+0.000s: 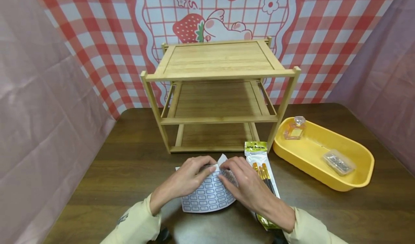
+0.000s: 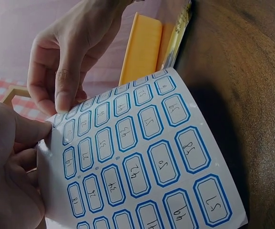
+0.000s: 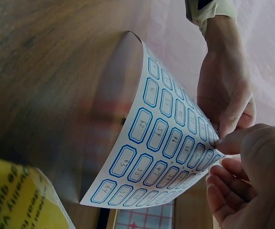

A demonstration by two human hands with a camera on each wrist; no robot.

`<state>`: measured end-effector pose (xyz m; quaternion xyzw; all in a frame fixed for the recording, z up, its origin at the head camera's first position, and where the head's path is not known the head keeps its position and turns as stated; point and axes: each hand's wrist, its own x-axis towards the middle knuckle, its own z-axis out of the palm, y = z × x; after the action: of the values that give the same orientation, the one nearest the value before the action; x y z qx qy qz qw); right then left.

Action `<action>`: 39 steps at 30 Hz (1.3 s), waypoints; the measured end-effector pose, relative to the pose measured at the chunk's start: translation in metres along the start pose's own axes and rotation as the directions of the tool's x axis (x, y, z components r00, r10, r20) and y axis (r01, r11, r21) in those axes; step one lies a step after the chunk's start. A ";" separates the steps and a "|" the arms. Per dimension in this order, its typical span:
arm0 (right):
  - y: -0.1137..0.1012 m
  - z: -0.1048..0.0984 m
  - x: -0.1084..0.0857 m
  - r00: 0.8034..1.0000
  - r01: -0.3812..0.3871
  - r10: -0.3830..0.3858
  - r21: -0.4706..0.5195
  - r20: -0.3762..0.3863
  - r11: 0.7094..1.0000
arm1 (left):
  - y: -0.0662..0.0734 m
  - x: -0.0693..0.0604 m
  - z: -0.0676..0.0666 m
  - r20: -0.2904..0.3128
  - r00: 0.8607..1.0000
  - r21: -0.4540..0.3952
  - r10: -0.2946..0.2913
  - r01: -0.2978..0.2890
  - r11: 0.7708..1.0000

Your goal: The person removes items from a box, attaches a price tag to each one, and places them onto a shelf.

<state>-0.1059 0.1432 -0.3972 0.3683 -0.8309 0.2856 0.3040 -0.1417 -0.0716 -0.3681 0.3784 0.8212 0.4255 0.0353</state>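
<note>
A sheet of sticker labels, white with blue-framed boxes bearing handwritten numbers, is held up off the table and bends in a curve. My left hand pinches its upper edge between thumb and fingers. Close beside it, my right hand pinches the same edge, thumb on the printed side. Between the two hands a small white flap of paper sticks up. In the right wrist view, the numbers on the label sheet show clearly. Behind the right forearm lies a pack of artist brushes, partly covered by it.
A three-tier wooden shelf stands at the back of the brown table. To the right is a yellow tray holding a perfume bottle and a small clear box. A red checked cloth hangs behind.
</note>
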 end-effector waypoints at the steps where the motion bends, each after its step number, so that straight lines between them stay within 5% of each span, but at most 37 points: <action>1: 0.000 0.000 0.000 1.000 0.002 -0.002 0.000 -0.003 1.000 | 0.000 0.000 0.000 0.000 1.000 -0.005 0.003 -0.003 1.000; 39: 0.002 0.003 0.002 1.000 0.015 -0.014 0.082 -0.012 0.997 | -0.003 0.000 0.002 0.020 1.000 0.020 0.014 -0.015 1.000</action>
<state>-0.1089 0.1412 -0.3986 0.3850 -0.8140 0.3193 0.2954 -0.1425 -0.0712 -0.3713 0.3889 0.8224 0.4136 0.0365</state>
